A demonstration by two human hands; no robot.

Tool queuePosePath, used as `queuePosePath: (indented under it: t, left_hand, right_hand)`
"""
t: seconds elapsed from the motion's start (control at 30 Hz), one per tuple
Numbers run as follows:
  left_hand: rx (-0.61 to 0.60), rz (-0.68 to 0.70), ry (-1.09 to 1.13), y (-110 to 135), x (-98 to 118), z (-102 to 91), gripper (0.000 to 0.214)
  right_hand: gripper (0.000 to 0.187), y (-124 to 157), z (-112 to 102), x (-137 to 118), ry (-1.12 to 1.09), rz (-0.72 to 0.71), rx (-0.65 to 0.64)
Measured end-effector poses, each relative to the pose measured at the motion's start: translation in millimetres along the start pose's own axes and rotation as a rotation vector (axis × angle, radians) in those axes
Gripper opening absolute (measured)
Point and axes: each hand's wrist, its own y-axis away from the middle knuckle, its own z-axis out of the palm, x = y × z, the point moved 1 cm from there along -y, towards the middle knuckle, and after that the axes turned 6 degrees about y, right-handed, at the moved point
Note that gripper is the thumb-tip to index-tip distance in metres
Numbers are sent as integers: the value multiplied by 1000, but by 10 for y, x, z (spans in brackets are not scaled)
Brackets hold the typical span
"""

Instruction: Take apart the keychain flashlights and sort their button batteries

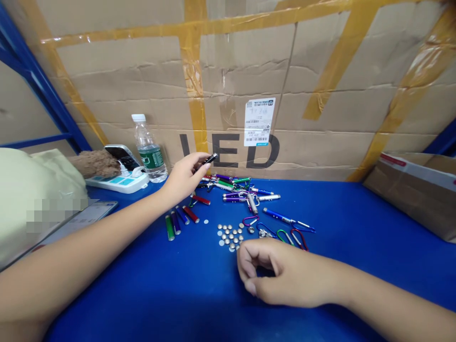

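1. Behind everything: a huge cardboard carton, banded with yellow tape, marked "LED" in black, with a white label above the lettering.
2. In front of it: a blue tabletop, spread with small parts.
3. At the far right: a smaller brown box (partly cut off by the view).
4. Over the middle of the tabletop, reaching in from the left: the left hand, thumb and fingers pinched around a slim black tube, held just above the left end of the torch pile.
5. Lower and nearer: the right hand, loosely curled, thumb close to the fingertips, just beside the button cells; impossible to tell whether holding a small part.
6. Left of the pile: a clear water bottle, upright, near a white power strip.
7. Near the carton: a heap of coloured torches, lying across one another.
8. Below the left forearm's far end: loose tubes in green, blue, purple and red, mostly side by side.
9. Above the right hand: carabiner clips, purple, blue, green and red.
10. Between tubes and clips: silvery button cells, clustered, with a few flat whitish discs around the edge.
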Motion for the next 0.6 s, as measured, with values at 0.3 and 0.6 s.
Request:
queuePosePath:
  t: [0.3,0.6]
  left_hand:
    - [-226,-473,702,245,558,186,47]
    - [-351,-669,1014,423,808,208,27]
  right_hand:
    - [7,-17,10,-1,-69,1,18]
    - [14,-39,-13,-10,-110,-55,274]
